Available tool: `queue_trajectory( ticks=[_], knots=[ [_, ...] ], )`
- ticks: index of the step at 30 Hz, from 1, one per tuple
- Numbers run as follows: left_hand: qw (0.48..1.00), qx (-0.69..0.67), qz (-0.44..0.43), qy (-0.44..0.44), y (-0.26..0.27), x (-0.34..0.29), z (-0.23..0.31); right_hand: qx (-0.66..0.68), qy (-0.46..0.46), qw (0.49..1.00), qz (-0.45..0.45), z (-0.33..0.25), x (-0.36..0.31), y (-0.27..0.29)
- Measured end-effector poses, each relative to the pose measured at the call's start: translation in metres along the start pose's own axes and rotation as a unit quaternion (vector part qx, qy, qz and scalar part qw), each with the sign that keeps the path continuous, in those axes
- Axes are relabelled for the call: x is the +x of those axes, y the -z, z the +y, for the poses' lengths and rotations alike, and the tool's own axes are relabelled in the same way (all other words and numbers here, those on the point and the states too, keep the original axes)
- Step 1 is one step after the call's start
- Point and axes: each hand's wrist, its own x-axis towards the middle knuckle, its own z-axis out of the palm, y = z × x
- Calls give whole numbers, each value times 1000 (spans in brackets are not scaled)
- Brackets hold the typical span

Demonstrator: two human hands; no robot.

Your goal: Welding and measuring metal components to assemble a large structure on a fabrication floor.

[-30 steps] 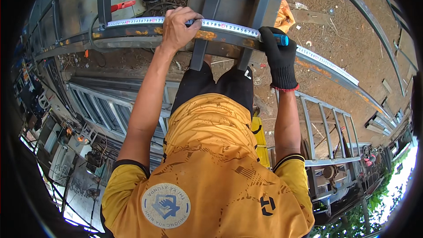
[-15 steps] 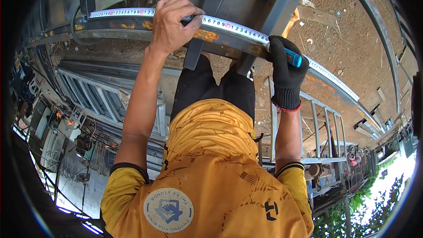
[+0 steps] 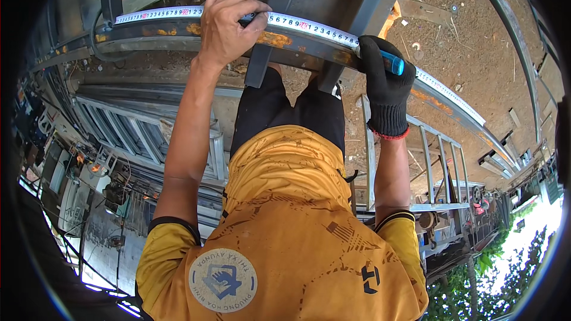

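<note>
Left hand (image 3: pixel 225 30): bare, over the tape; thumb and forefinger closed about a small dark thing (image 3: pixel 246 19), too hidden to name.
Right hand (image 3: pixel 386 74): black-gloved, fingers wrapped round a blue tool (image 3: pixel 391 62), its metal end close to the tape's lower edge.
Tape (image 3: pixel 315 29): white strip along the rusty bar (image 3: pixel 312 49), in plain view between the two hands' fingers and beyond them on both sides.
Slip risk: if the left fingers press too lightly, the tape could slide along the bar and shift its readings.
Bump risk: the gloved fingers sit against the strip; a sideways nudge would probably skew it off the bar's edge.
Tape's line: long axis left to right with the bar, dipping past the right fingers; digits upright.
Blue tool's line: slanted, metal end toward the left fingers, blue end away and lower.
</note>
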Motion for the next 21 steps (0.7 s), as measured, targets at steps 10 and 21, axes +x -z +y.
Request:
queue_trajectory(
  ticks=[10,21],
  knots=[
    [1000,4,-3,1,-2,-1,-2,2,-4,1000,-17,4,1,2],
    [1000,13,-10,1,-2,-1,-2,16,-7,1000,-11,6,1,0]
  ],
)
